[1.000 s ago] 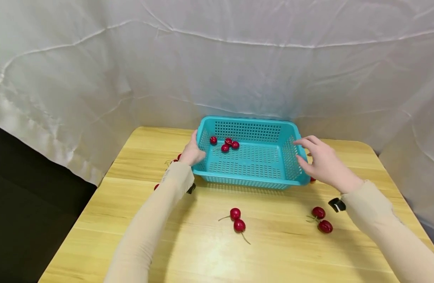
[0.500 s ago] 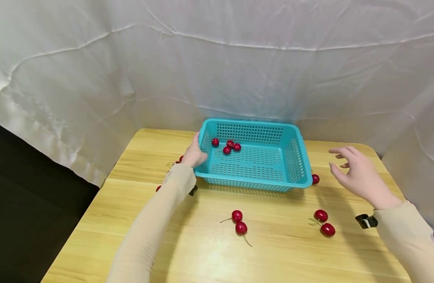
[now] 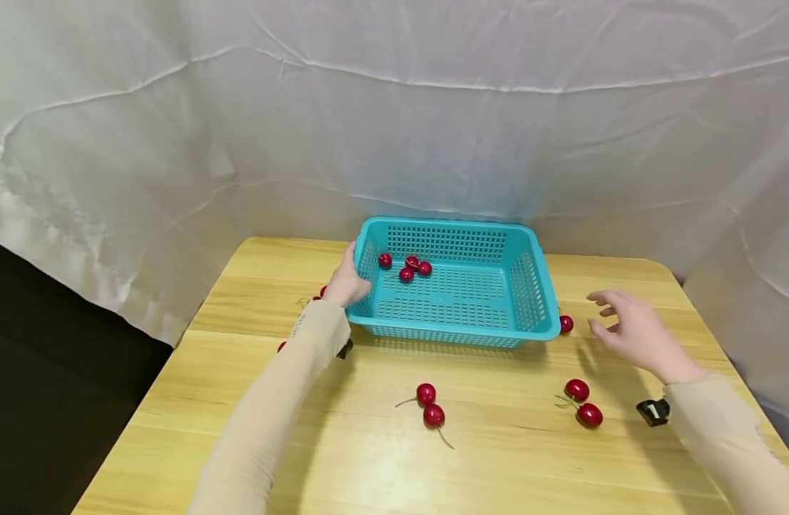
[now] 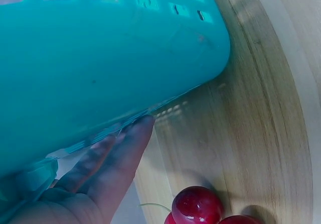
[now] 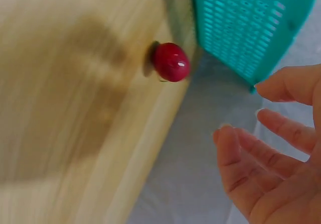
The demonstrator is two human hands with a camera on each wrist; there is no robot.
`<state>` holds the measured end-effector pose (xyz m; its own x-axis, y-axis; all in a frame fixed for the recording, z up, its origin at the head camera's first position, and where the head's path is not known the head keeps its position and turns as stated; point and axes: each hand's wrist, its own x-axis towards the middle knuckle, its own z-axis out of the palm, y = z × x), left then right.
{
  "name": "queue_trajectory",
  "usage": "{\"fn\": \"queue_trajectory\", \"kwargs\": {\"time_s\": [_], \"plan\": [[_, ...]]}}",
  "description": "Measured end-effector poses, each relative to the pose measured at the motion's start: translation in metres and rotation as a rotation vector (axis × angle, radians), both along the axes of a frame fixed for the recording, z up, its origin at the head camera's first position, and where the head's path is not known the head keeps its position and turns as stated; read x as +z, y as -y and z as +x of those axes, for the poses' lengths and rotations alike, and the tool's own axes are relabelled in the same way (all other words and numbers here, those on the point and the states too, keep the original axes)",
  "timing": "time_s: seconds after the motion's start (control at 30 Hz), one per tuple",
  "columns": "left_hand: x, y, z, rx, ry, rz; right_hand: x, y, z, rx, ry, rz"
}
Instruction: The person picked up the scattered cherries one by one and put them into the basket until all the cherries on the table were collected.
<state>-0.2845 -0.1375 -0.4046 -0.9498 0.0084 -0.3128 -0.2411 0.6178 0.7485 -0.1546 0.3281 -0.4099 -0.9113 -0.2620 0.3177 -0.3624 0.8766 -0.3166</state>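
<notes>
A turquoise slotted plastic basket (image 3: 447,335) stands near the back of the table, with several red cherries (image 3: 406,275) inside toward its left end. My left hand (image 3: 345,284) holds the basket's left side, thumb over the rim and fingers along the outer wall; those fingers (image 4: 125,156) show in the left wrist view. To the right of the basket, my right hand (image 3: 639,336) hovers with loosely bent fingers and nothing in them. One cherry (image 3: 566,324) lies between that hand and the basket; the right wrist view shows this cherry (image 5: 171,62) apart from the fingertips.
Two stemmed cherries (image 3: 434,415) lie at the table's front middle, and another pair (image 3: 589,415) at the right. More cherries (image 4: 197,205) sit left of the basket, partly hidden by the left arm. A pale curtain (image 3: 458,143) hangs behind the wooden table (image 3: 497,458).
My right hand has left the basket's right end and moved right, then slightly back left, uncovering the cherry there. My left hand stays on the basket, which has barely moved.
</notes>
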Motion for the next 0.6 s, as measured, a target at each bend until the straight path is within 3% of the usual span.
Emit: {"fn": "queue_trajectory", "kwargs": {"time_s": [0.3,0.6], "plan": [[0.003,0.000,0.003,0.013,0.023,0.003,-0.011,0.006,-0.008,0.004,0.197,0.003],[0.004,-0.002,0.001,0.013,0.028,0.016,-0.015,0.010,-0.016,0.010,0.259,0.012]]}}
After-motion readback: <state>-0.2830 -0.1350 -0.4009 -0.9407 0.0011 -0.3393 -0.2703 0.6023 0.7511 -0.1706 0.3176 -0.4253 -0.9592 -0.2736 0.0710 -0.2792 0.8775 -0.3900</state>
